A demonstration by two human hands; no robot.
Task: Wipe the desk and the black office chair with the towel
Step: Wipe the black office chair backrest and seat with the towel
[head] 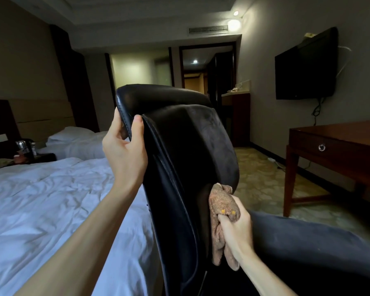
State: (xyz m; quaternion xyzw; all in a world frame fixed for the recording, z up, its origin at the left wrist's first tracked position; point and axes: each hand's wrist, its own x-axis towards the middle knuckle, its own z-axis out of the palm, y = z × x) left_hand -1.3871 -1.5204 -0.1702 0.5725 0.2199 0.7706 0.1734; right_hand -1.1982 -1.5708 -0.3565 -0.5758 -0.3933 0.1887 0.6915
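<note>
Both of my hands are on the black office chair (190, 146), which fills the middle of the view with the back of its leather backrest tilted toward me. My left hand (124, 152) grasps the backrest's upper left edge, thumb on the near face and fingers wrapped round behind it. My right hand (236, 233), lower down, is clenched round a bunched brown towel (221, 206); the towel's top presses against the lower curve of the backrest, and its loose end hangs below my fist. A dark wooden desk (340, 142) with a round drawer knob stands at the right against the wall, well apart from the chair. A bed (51, 199) with rumpled white sheets lies at the left, just beside the chair. A flat television (305, 67) hangs on the right wall
</note>
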